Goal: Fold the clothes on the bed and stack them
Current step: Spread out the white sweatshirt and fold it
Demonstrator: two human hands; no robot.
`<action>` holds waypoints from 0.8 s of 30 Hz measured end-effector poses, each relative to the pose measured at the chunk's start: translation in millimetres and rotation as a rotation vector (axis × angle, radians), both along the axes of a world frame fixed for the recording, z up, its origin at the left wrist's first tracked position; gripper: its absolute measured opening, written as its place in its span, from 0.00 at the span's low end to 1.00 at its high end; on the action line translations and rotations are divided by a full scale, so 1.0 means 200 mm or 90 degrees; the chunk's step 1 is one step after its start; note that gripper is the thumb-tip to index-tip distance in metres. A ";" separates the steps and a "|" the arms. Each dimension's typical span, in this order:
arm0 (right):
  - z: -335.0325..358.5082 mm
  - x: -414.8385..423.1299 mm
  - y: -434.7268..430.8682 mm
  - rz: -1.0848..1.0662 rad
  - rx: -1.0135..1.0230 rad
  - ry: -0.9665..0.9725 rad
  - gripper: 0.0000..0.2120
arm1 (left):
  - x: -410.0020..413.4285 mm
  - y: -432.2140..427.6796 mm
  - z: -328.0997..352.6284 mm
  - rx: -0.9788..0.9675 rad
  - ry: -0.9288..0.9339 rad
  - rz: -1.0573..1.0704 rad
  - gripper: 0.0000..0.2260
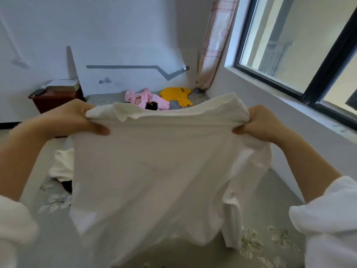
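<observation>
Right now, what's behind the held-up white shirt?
Over the top edge of the white shirt: a pink garment, a yellow shirt and a grey piece lie at the far end of the bed. Another white garment peeks out left. The bed directly behind it is covered.

Holds shirt [154,171] up between left hand [75,118] and right hand [264,123], above bed [48,229], before loose clothes [144,97] at far end.
</observation>
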State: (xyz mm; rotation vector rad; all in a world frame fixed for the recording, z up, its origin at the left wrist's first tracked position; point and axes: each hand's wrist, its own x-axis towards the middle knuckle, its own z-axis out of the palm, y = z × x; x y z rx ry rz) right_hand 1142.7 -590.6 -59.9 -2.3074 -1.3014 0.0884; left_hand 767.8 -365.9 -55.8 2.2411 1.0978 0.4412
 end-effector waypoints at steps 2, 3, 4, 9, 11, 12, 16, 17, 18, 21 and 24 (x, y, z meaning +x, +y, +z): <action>-0.08 0.00 0.09 -0.046 0.004 -0.152 0.17 | -0.01 0.11 -0.03 0.089 0.057 0.063 0.06; -0.12 0.00 0.13 -0.064 -0.005 -0.231 0.14 | 0.00 0.16 -0.06 0.136 0.107 0.095 0.06; -0.15 0.00 0.17 -0.071 -0.026 -0.309 0.10 | 0.01 0.19 -0.10 0.175 0.173 0.130 0.08; -0.24 0.05 0.35 -0.174 -0.152 -0.141 0.12 | 0.07 0.27 -0.24 0.235 0.449 0.343 0.08; -0.21 0.04 0.45 -0.200 -0.039 0.257 0.12 | 0.10 0.28 -0.23 0.032 0.221 0.389 0.11; -0.19 0.03 0.48 -0.210 0.051 0.445 0.13 | 0.12 0.28 -0.21 -0.112 0.031 0.400 0.12; -0.12 -0.01 0.54 -0.143 0.400 0.360 0.16 | 0.19 0.28 -0.15 -0.193 -0.483 0.393 0.12; -0.11 -0.03 0.52 -0.110 0.448 0.260 0.16 | 0.19 0.28 -0.14 -0.109 -0.510 0.402 0.12; -0.12 -0.04 0.50 -0.083 0.471 0.186 0.15 | 0.18 0.26 -0.14 -0.028 -0.543 0.408 0.13; -0.19 -0.04 0.41 -0.051 0.465 0.060 0.16 | 0.11 0.16 -0.18 -0.026 -0.784 0.350 0.08; -0.34 -0.06 0.30 -0.019 0.423 0.049 0.17 | 0.01 0.01 -0.38 -0.044 -0.814 0.306 0.10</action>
